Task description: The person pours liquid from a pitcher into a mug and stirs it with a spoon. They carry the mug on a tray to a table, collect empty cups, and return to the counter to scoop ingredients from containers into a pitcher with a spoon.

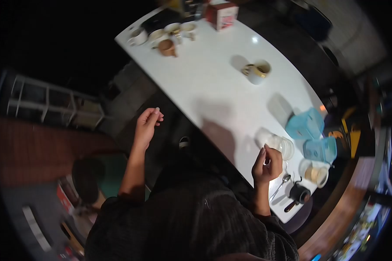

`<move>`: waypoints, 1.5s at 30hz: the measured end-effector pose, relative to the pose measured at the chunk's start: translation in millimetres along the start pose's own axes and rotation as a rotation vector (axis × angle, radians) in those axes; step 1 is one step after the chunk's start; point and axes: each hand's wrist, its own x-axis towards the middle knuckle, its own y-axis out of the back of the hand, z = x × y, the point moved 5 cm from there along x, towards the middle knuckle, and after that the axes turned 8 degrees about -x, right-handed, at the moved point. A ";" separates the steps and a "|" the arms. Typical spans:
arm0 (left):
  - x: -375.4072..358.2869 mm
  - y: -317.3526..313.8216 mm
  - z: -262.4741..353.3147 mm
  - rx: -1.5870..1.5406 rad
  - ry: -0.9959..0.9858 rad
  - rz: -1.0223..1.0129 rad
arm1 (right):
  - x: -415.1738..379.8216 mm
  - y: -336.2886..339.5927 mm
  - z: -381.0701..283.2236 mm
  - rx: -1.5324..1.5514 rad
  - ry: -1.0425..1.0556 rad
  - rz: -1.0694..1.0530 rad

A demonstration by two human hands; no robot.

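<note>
My left hand [149, 121] hangs in the air left of the white table [196, 74], its fingers curled in against the thumb, and I see nothing in it. Over the table's near right end is my right hand [268, 163], with fingers bent and thumb close to them; no object shows in it. Just behind its fingertips stands a clear glass jar [286, 148], partly hidden by the hand. A metal spoon [285, 178] lies to the right of my right wrist. Beyond it sits a small dark pot with a handle [299, 194].
Two light-blue plastic containers [307, 124] [320, 150] and a jar with tan contents [316, 175] stand along the right edge. A gold-handled mug [258, 72] is mid-table. Several cups, one a brown cup [166, 47], and a red-and-white box [222, 16] stand at the far end.
</note>
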 end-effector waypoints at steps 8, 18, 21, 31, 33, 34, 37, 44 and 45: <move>-111.5 179.4 16.0 -0.113 -0.199 0.461 | 2.2 -88.2 -114.5 0.233 0.148 -0.219; -267.4 435.6 -31.8 -0.005 0.046 0.907 | -112.4 -267.2 -338.1 0.456 0.111 -0.786; -314.6 478.6 -42.2 -0.179 -0.136 1.013 | -152.0 -319.0 -419.5 0.550 0.191 -0.927; -392.0 525.6 -77.6 -0.229 -0.034 1.333 | -346.6 -483.1 -556.2 0.536 0.568 -1.704; -397.5 517.7 -80.4 -0.374 -0.045 1.393 | -394.5 -514.6 -564.3 0.529 0.550 -1.886; -397.4 516.0 -76.9 -0.336 -0.085 1.440 | -416.2 -527.8 -572.5 0.545 0.614 -1.932; -410.8 503.1 -87.3 -0.235 -0.190 1.562 | -483.4 -563.0 -589.9 0.562 0.415 -2.144; -408.0 442.7 -58.8 -0.310 -0.280 1.773 | -555.0 -561.6 -616.9 0.270 -0.169 -2.520; -407.2 435.5 -61.7 -0.347 -0.274 1.809 | -561.6 -563.4 -613.9 0.271 -0.159 -2.539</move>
